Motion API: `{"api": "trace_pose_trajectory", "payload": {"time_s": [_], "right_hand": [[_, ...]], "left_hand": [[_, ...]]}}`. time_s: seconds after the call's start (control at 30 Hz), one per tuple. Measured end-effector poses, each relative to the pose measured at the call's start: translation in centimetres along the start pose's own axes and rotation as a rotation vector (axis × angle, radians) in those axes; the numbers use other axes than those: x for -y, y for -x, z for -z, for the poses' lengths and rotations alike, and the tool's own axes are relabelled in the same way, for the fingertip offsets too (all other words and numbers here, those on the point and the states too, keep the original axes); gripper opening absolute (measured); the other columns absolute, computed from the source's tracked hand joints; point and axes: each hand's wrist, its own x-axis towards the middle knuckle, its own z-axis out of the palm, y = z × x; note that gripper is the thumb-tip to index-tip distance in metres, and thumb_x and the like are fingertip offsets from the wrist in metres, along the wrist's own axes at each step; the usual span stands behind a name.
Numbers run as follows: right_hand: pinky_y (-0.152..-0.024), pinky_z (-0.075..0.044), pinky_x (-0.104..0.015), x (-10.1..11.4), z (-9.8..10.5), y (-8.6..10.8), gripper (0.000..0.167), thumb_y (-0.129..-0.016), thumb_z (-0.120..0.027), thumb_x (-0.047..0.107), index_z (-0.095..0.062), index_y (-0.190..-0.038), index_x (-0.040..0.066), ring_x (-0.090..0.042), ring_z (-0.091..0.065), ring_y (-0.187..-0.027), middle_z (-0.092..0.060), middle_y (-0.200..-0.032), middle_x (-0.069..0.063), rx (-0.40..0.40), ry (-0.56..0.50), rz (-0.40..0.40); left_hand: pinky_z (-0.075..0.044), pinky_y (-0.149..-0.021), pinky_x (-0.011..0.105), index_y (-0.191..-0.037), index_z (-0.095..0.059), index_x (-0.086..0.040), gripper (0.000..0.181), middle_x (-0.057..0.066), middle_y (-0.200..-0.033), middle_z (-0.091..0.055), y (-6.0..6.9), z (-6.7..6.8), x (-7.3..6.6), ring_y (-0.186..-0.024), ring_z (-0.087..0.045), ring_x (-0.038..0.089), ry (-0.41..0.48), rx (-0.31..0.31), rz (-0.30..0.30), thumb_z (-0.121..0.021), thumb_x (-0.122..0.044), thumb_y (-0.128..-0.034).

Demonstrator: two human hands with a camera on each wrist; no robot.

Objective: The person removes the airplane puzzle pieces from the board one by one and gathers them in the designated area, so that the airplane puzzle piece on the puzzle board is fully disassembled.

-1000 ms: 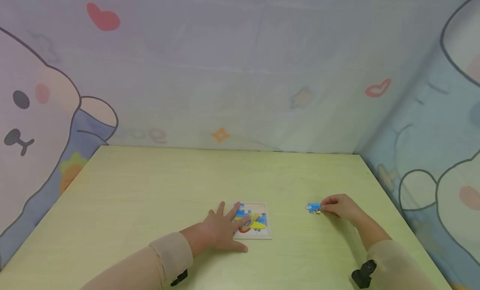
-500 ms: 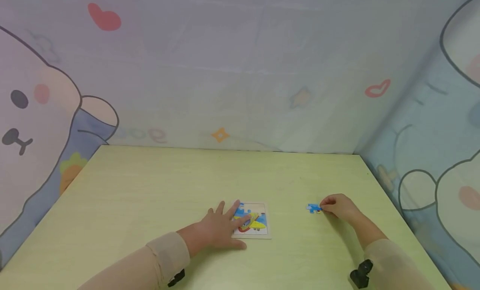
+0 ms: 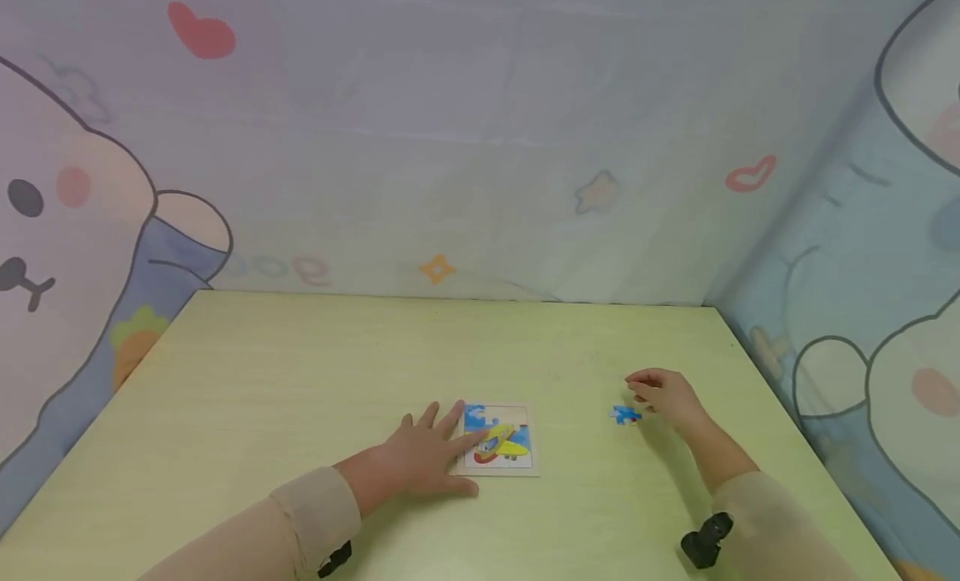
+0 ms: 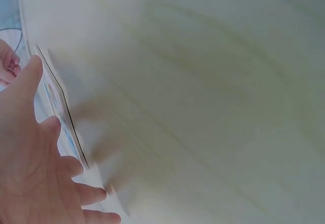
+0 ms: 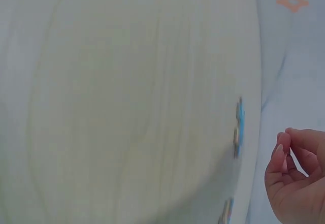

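Observation:
A small framed jigsaw puzzle (image 3: 517,462) with a yellow airplane on blue sky lies on the table. My left hand (image 3: 420,460), fingers spread, rests across its left edge; the left wrist view shows the board's edge (image 4: 71,125) beside the fingers. Bare wood shows in the upper part of the puzzle. To its right lie blue puzzle pieces (image 3: 622,414), seen edge-on in the right wrist view as a blue-topped piece (image 5: 239,127) and another piece (image 5: 226,211). My right hand (image 3: 670,398) hovers just above and beside them, fingers loosely bent, thumb near the index fingertip, nothing visible between them.
The pale yellow-green table (image 3: 337,356) reaches back to a cartoon-printed cloth wall (image 3: 487,147). Similar cloth stands along the left and right sides. A black wrist camera mount (image 3: 707,541) sits at the right sleeve.
My right hand has let go of the blue puzzle pieces and risen slightly up and away from them. My left hand has shifted slightly left, still on the puzzle's edge.

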Motion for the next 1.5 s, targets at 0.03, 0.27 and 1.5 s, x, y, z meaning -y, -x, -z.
{"api": "trace_pose_trajectory", "payload": {"time_s": [0.03,0.27,1.5], "right_hand": [[-0.067,-0.049,-0.03,0.2,-0.6,-0.1,0.03,-0.096,-0.054,0.015,-0.058,-0.114,-0.009,-0.022,-0.06,-0.086,-0.062,-0.102,-0.02,0.01,-0.003,-0.001],[-0.069,-0.049,-0.029,2.5,-5.6,-0.6,0.024,-0.093,-0.057,0.012,-0.062,-0.109,-0.006,-0.018,-0.055,-0.076,-0.062,-0.091,-0.013,0.142,-0.044,0.058],[-0.085,-0.045,-0.039,8.8,-14.5,-0.4,0.028,-0.094,-0.055,0.021,-0.064,-0.117,0.008,-0.017,-0.055,-0.088,-0.061,-0.116,-0.009,0.412,0.143,0.149]], "left_hand": [[-0.02,-0.101,0.063,-0.147,-0.024,-0.039,0.077,0.01,-0.156,-0.009,0.1,0.0,0.0,-0.137,-0.013,0.044,0.004,0.002,0.001,-0.045,-0.073,-0.0804],[-0.021,-0.1,0.064,-0.147,-0.024,-0.04,0.076,0.01,-0.155,-0.011,0.3,-0.3,0.6,-0.137,-0.013,0.043,-0.027,0.001,-0.002,-0.043,-0.073,-0.0809],[-0.027,-0.101,0.058,-0.147,-0.023,-0.038,0.08,0.011,-0.155,-0.009,0.4,0.3,0.1,-0.137,-0.013,0.043,-0.085,0.038,-0.041,-0.046,-0.073,-0.0787]]}}
